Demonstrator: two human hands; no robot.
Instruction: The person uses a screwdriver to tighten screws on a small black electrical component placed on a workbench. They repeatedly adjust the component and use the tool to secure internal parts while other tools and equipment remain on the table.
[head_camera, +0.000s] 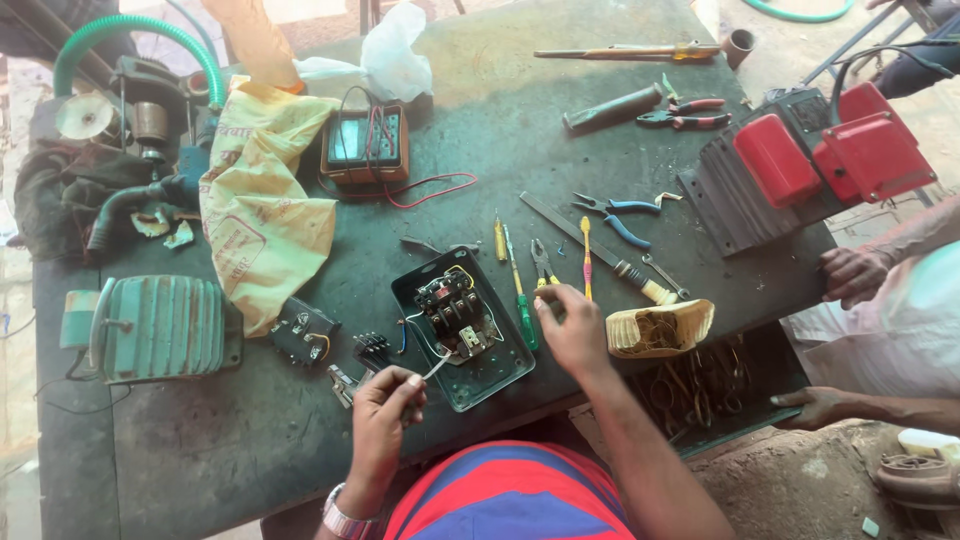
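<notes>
- Pinching a thin wire end (437, 366) between thumb and fingers, the left hand (385, 405) was closed narrow at the near edge of the surface (250, 430), just left of the open black switch box (500, 375).
- The right hand (572, 335) hovered just right of that box, fingers curled and loosely closed beside the green-handled screwdriver (521, 300); whether it gripped anything could not be told.
- Inside the box sat the contactor block (447, 303) with loose white and coloured leads, touching its floor.
- Judging from this, the step was wiring work at the contactor; the next move would call for guiding the held wire to a terminal and taking up the screwdriver.
- Farther out lay blue-handled pliers (625, 218), a cream tray of parts (660, 328), a green motor housing (160, 328) at left and a red-capped motor (810, 160) at far right.
- Another person's hands (850, 275) rested at the right edge.
</notes>
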